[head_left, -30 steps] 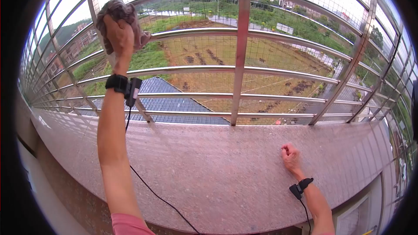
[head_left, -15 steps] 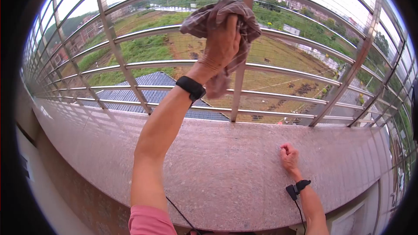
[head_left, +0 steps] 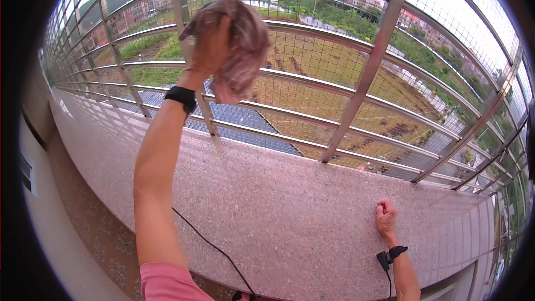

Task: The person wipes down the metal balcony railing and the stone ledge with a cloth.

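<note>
A crumpled grey-pink cloth (head_left: 242, 50) is in my left hand (head_left: 210, 50), raised at the upper left against the metal railing (head_left: 372, 69). Its loose end hangs down to the right of my wrist, and both are slightly blurred. Whether the cloth touches a bar cannot be made out. My right hand (head_left: 386, 217) rests as a loose fist on the pink stone ledge (head_left: 278, 212), at the lower right. Its fingers are curled in, and their inside is hidden. Each wrist wears a black band.
Mesh runs behind the bars, with fields, a dark tiled roof (head_left: 245, 121) and buildings beyond. A thin black cable (head_left: 209, 241) crosses the ledge at the lower left. Below the ledge's left edge lies a brown patterned floor (head_left: 106, 234).
My left hand swung right with the cloth, then came back left towards an upright post. The view has turned and tilted. My right hand stays in a fist on the ledge.
</note>
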Demonstrator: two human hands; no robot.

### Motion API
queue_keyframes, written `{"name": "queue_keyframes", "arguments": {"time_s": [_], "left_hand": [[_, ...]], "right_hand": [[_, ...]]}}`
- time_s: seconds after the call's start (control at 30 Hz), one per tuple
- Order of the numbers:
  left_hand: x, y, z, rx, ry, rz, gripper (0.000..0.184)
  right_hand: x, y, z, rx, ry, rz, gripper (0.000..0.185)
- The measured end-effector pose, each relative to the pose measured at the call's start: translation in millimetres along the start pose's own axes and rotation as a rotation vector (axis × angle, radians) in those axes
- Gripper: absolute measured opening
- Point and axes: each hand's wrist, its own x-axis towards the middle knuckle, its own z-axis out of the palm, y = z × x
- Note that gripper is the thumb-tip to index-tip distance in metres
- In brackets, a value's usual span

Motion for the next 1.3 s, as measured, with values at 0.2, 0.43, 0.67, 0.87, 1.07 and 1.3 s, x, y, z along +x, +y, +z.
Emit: {"name": "queue_keyframes", "arguments": {"time_s": [0.2, 0.43, 0.67, 0.87, 1.07, 1.3], "left_hand": [[-16.0, -46.5, -14.1, 0.224, 0.118, -0.12, 0.036], [-8.3, -13.1, 30.9, 0.152, 0.528, -0.422, 0.036], [4.2, 99.0, 43.5, -0.231, 0.467, -0.459, 0.04], [-11.8, 202.2, 99.5, -0.404, 0.365, -0.226, 0.047], [-33.3, 228.7, 101.3, -0.203, -0.146, 0.202, 0.044], [-48.6, 157.5, 67.1, -0.019, -0.114, 0.371, 0.038]], "right_hand": [[0.5, -5.3, -3.9, -0.041, -0.03, 0.088, 0.009], [1.1, -14.3, -4.4, -0.087, -0.011, 0.042, 0.009], [1.2, -19.2, -5.6, -0.003, -0.024, 0.054, 0.007], [0.2, -10.1, -6.0, 0.041, -0.019, 0.035, 0.007], [0.3, -6.8, -0.9, 0.13, -0.011, 0.013, 0.007], [-0.7, -1.5, -2.9, 0.072, -0.057, 0.007, 0.007]]}}
